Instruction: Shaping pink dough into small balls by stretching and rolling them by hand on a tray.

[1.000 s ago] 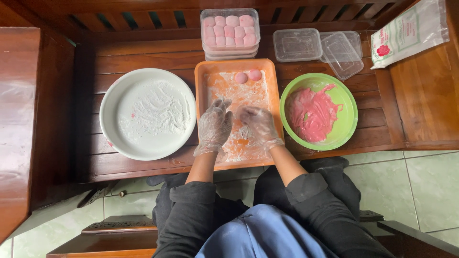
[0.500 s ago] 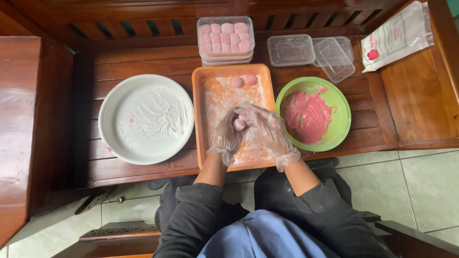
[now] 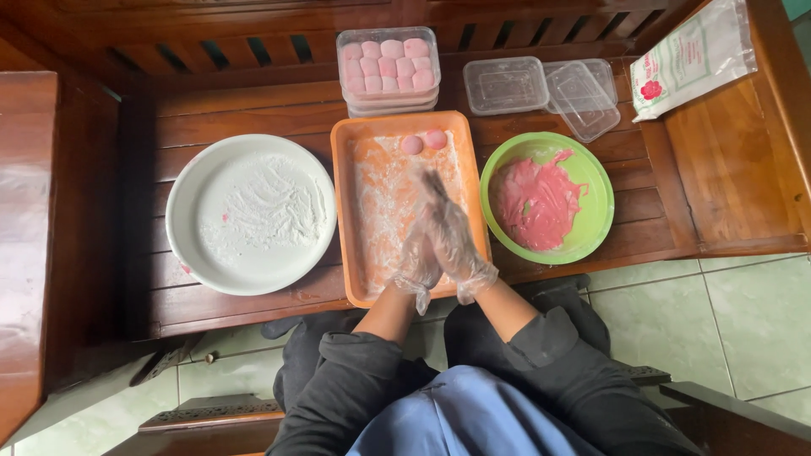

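Note:
Over the floured orange tray (image 3: 345, 211), my left hand (image 3: 416, 260) and my right hand (image 3: 454, 230) are pressed palm to palm, both in clear plastic gloves. The fingers point toward the tray's far end. The pink dough piece seen between them a moment ago is hidden by the palms. Two finished pink balls (image 3: 423, 141) lie at the tray's far edge. A green bowl (image 3: 596, 181) with smeared pink dough (image 3: 534, 203) stands just right of the hands.
A white plate (image 3: 190, 253) dusted with flour sits left of the tray. Behind are a clear box (image 3: 389, 63) full of pink balls, an empty clear box (image 3: 505, 84) with lids, and a plastic flour bag (image 3: 693, 55). All rest on a slatted wooden bench (image 3: 253, 110).
My hands lifted off the tray floor, cupped a pink dough piece, then closed flat together around it. The camera view shifted slightly.

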